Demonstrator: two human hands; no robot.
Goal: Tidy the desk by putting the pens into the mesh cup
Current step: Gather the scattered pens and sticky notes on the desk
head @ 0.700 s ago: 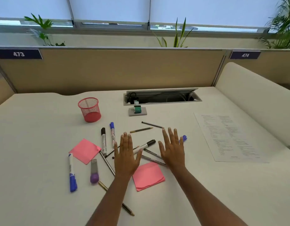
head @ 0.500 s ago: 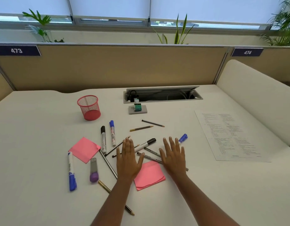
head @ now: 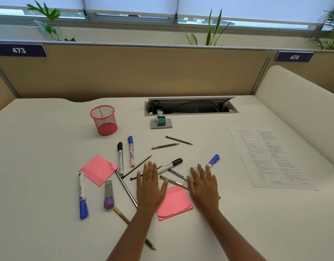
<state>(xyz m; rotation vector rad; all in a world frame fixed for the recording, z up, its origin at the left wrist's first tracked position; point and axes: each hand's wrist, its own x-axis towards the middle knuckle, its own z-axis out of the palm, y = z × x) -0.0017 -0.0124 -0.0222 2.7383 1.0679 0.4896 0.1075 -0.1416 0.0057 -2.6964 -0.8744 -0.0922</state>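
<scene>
Both hands lie flat and open on the white desk, palms down, holding nothing. The left hand rests on top of some thin pencils, and its fingers are spread a little. The right hand covers part of a gray pen, and its fingers reach near a blue marker. Compared with a moment ago, both hands have come down and back toward the person, so the blue marker now shows fully. A pink sticky pad sits between the two wrists. The pens are all out on the desk, spread in a messy bunch around the hands. A black-capped marker lies between the hands. The red mesh cup stands upright farther back on the left, well apart from the hands, with no pens in it. A printed sheet lies on the right.
</scene>
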